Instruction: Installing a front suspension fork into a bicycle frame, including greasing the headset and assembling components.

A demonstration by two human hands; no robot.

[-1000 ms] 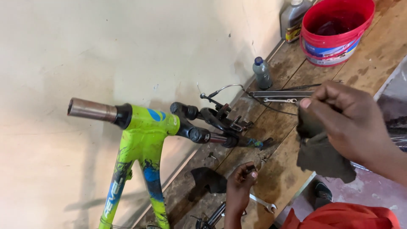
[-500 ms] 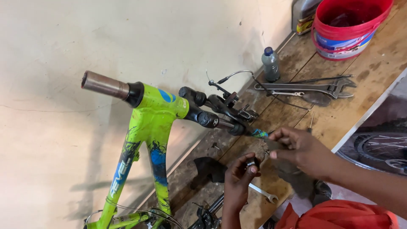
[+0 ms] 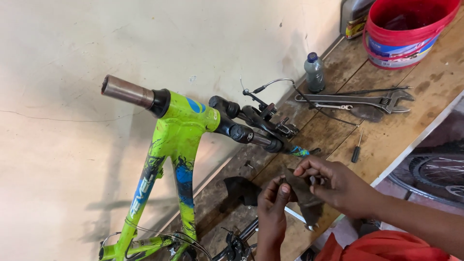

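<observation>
My left hand (image 3: 271, 212) and my right hand (image 3: 338, 186) meet low in the middle of the view over a wooden bench (image 3: 425, 101). Both pinch a dark greasy rag (image 3: 303, 197) between them, and a small metal part shows at my right fingers. Just beyond my hands lies a bright green bicycle frame (image 3: 176, 145), its black suspension fork (image 3: 246, 128) resting on the bench and its bare steerer tube (image 3: 126, 91) pointing left.
A large adjustable wrench (image 3: 357, 100) and a thinner spanner lie on the bench at right, with a small screwdriver (image 3: 356, 151) nearer. A plastic bottle (image 3: 314, 72) stands by the wall. A red bucket (image 3: 403, 29) is at top right. A bicycle wheel (image 3: 437, 174) sits below the bench edge.
My right hand came down from the upper right with the rag and joined my left hand at the bench edge. The view shifted right and down, showing more of the wrench.
</observation>
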